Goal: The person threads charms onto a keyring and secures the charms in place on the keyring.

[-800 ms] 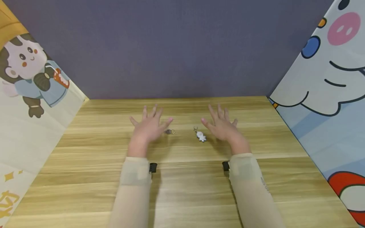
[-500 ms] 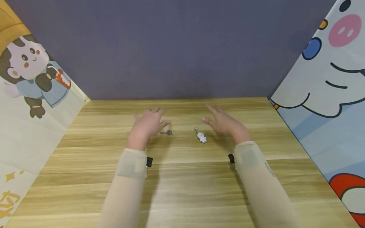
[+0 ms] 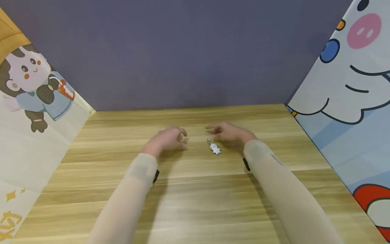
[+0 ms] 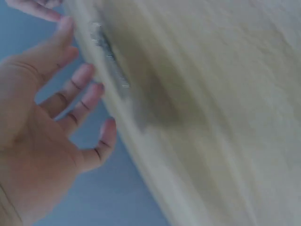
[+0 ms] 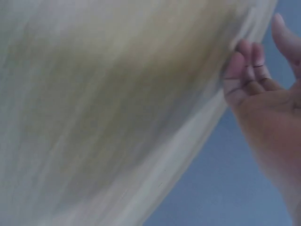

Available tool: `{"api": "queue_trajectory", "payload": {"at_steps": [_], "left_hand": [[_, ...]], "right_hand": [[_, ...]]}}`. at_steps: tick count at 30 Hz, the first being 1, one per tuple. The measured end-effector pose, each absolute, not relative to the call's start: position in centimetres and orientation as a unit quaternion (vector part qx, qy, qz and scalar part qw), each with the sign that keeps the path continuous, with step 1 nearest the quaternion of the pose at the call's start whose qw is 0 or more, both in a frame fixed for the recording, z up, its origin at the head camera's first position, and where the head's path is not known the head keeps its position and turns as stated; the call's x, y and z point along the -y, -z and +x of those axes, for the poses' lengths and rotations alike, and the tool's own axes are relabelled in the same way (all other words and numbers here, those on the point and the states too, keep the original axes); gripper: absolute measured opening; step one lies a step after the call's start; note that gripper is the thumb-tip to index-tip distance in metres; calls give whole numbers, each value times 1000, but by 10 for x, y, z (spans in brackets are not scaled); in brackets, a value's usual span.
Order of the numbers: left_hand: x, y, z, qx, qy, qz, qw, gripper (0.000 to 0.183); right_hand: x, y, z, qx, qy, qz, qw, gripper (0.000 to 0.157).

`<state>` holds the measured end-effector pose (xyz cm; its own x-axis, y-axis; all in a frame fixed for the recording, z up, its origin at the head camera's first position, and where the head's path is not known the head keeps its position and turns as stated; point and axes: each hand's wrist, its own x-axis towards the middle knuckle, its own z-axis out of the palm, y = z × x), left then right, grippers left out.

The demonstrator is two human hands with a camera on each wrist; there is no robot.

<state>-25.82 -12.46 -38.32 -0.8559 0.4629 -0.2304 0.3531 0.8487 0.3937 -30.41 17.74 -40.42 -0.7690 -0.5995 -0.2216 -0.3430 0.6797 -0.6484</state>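
Here's the small key (image 4: pixel 110 56), flat on the table (image 3: pixel 195 203) in its far half, a little left of the midline between the side edges, and it's mostly lost behind the left hand (image 3: pixel 167 138) from above. Only its ring peeks out by the thumb. That hand was splayed a moment ago; now the fingers are bent, a gap showing between thumb and forefinger, and the left wrist view shows no grip on the key. Across from it, the white charm (image 3: pixel 215 149) lies just right of the midline, unmoved, its metal ring (image 3: pixel 209 140) toward the far edge. And the right hand (image 3: pixel 228 131) has drawn inward too: forefinger stretched out, others tucked, nothing visibly held. Whether the thumb touches the ring, I can't tell. So both hands are at their things, neither lifted. Beyond the far edge stands a grey-purple panel (image 3: pixel 189 54).
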Motion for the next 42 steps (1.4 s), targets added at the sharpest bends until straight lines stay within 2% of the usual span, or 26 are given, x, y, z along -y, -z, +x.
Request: {"api": "queue_trajectory", "payload": {"at_steps": [7, 13, 21, 30, 42], "left_hand": [[136, 403, -272, -913, -240, 246, 221, 35], [142, 410, -279, -895, -294, 243, 234, 28], [149, 421, -281, -872, -364, 221, 243, 22], [142, 420, -280, -882, -356, 198, 236, 21], [144, 420, -282, -862, -387, 202, 257, 12]], "right_hand": [[-175, 421, -309, -864, 355, -234, 269, 43], [-175, 425, -309, -874, 367, -193, 255, 36], [-170, 427, -308, -878, 363, -192, 248, 35], [-171, 426, -306, -881, 366, -184, 238, 30], [-168, 427, -309, -884, 366, -171, 235, 23]]}}
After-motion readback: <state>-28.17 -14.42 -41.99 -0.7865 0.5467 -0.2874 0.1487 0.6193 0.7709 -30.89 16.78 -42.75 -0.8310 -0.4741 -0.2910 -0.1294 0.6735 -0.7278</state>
